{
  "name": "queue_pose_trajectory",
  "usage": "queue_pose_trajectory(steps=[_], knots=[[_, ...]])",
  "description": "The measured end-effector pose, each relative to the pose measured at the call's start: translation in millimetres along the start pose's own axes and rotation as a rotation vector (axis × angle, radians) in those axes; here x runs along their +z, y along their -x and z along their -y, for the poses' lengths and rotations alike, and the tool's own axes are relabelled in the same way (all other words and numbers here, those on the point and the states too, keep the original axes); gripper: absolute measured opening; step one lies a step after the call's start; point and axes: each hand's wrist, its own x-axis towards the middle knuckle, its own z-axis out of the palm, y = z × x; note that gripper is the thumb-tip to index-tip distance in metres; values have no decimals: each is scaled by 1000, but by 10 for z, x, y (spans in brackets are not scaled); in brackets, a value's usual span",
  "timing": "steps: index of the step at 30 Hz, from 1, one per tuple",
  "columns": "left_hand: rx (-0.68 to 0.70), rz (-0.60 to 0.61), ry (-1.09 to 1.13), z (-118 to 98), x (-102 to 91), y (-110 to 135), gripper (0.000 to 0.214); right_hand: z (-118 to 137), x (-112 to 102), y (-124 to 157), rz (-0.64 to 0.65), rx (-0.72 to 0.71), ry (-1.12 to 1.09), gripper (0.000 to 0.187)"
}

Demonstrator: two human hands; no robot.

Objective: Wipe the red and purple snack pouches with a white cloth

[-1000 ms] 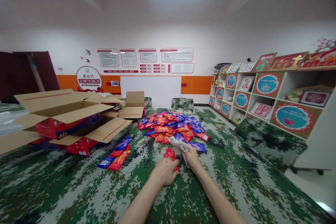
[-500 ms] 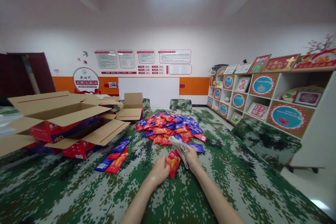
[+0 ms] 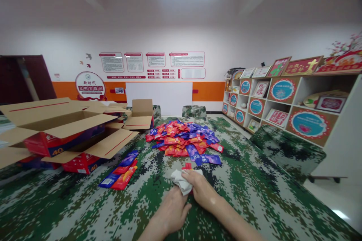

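My left hand (image 3: 171,211) and my right hand (image 3: 201,192) meet low in the middle of the camouflage-covered table (image 3: 254,196). The right hand's fingers are closed on a crumpled white cloth (image 3: 181,180) and press it down. A red packet (image 3: 187,167) peeks out just beyond the cloth, mostly hidden under it and the hands. The left hand rests against the cloth's near side with fingers curled; whether it grips the packet is hidden. A big heap of red, orange and blue packets (image 3: 183,141) lies farther back.
Open cardboard boxes (image 3: 56,128) with red and blue sides stand at the left. A short row of packets (image 3: 120,175) lies in front of them. A camouflage-covered chair (image 3: 288,150) and display shelves (image 3: 283,101) are at the right.
The hands drew back toward me. The red packet, held up in the left hand before, now lies under the white cloth, which the right hand brought down on top of it.
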Motion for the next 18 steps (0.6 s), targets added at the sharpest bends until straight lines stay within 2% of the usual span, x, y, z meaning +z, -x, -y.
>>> queue_pose_trajectory(steps=[3,5,8,11,13,18], knots=[[-2,19,24,52,86,19,52,25,89,114,53,-10,29,56],[-13,40,2,58,86,5,45,-19,108,83,68,-34,17,54],[-19,55,-32,38,39,-26,40,-110,79,-104,100,-7,-26,40],[32,40,-25,32,6,-41,54,-215,44,-340,99,76,-30,31],[43,55,-30,44,6,-36,60,-299,43,-467,84,114,-10,32],[28,81,-49,43,-6,-17,57,-463,86,-626,50,187,-21,39]])
